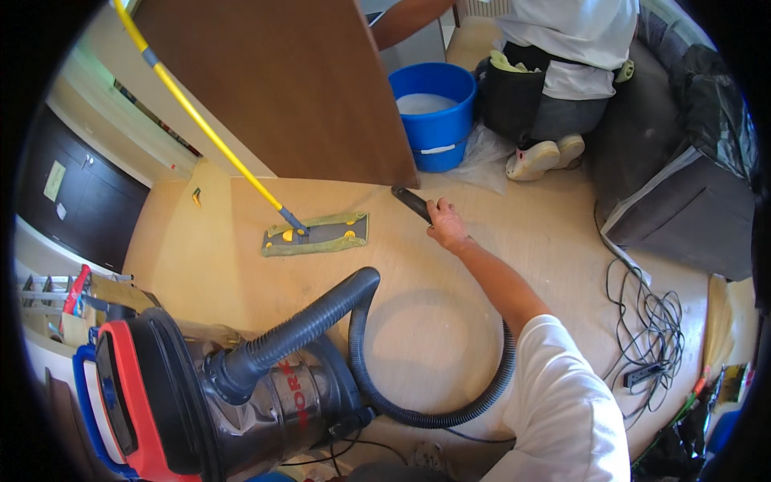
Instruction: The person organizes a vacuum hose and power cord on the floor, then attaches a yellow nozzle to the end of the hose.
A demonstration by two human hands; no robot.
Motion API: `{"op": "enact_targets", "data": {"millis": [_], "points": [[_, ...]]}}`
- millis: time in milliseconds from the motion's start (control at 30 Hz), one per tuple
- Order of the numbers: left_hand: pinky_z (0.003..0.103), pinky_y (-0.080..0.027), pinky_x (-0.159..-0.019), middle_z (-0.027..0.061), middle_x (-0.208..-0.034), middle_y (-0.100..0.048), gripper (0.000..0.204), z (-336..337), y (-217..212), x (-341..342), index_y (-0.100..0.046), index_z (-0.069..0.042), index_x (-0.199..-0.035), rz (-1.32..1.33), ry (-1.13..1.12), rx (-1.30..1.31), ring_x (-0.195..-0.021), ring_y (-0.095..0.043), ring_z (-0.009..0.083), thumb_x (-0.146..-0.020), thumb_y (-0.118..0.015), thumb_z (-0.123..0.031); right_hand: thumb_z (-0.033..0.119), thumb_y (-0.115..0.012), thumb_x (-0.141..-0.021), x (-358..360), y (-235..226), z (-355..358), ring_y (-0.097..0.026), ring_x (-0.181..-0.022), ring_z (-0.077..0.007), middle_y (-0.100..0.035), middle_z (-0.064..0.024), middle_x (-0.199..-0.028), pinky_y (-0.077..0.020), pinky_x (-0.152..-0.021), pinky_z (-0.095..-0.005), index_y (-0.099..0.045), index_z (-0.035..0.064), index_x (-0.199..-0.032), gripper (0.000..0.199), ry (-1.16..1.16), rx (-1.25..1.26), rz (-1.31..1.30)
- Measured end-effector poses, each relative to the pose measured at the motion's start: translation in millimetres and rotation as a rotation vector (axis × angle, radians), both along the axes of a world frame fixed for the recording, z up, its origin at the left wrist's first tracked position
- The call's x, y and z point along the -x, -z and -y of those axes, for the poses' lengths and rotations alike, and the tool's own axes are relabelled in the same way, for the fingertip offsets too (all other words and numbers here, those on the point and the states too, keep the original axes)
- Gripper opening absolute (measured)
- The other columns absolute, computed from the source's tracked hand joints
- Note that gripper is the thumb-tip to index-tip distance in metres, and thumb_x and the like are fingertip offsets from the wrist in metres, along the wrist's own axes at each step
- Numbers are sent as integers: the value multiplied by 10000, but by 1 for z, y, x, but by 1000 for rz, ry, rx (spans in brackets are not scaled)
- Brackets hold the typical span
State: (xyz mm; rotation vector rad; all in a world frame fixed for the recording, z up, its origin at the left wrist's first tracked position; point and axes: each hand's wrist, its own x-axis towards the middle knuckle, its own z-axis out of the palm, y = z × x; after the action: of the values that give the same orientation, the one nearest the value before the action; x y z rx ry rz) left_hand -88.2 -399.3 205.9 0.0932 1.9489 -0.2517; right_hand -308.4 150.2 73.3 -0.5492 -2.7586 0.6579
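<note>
My right hand (447, 224) reaches forward over the floor, its fingers wrapped round the black vacuum nozzle (412, 204). The nozzle's tip is near the lower corner of a brown wooden door panel (297, 88). A ribbed black hose (438, 419) loops round under my forearm to the vacuum cleaner (265, 394), a clear-sided drum with a black and red head at the lower left. To the left of my hand, a flat mop (329, 234) with a green pad lies on the floor, its yellow pole (205, 124) slanting up. My left hand is out of view.
A person in a white shirt (574, 32) kneels at the far right beside a blue bucket (450, 132) holding cloudy liquid. A tangled black cable with a power strip (642, 374) lies at right, below a dark covered piece of furniture (683, 217). A dark door (80, 185) stands far left.
</note>
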Motion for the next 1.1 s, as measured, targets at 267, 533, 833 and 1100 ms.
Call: {"op": "enact_targets", "data": {"millis": [267, 533, 833, 1100], "points": [[420, -425, -859, 171, -1102, -577, 495, -48, -10, 27, -562, -81, -1132, -245, -71, -80, -1029, -547, 298, -834, -461, -463, 238, -589, -710, -65, 11, -64, -550, -917, -370, -537, -209, -998, -448, -786, -446, -326, 120, -1274, 634, -41, 222, 38], [397, -486, -678, 118, -914, -624, 280, -183, -37, 61, -578, -96, -1047, -358, 175, -502, -809, -604, 317, -806, -551, -237, 242, -600, -668, -53, 19, -96, -568, -865, -368, -571, -204, -951, -454, -753, -434, -357, 108, -1299, 689, 136, 281, -10], [370, -483, -737, 133, -963, -621, 276, -272, -49, 82, -592, -78, -1041, -417, 388, -693, -876, -599, 296, -820, -560, -239, 278, -614, -654, -104, 13, -129, -568, -915, -350, -570, -198, -1008, -455, -798, -414, -395, 116, -1280, 684, 128, 273, -5], [392, -465, -761, 120, -958, -597, 241, -325, -48, 108, -597, -48, -980, -830, 597, -910, -886, -577, 300, -745, -579, -102, 239, -607, -649, -153, -26, -121, -576, -883, -359, -592, -217, -931, -460, -774, -412, -435, 85, -1241, 636, 139, 335, 66]]}}
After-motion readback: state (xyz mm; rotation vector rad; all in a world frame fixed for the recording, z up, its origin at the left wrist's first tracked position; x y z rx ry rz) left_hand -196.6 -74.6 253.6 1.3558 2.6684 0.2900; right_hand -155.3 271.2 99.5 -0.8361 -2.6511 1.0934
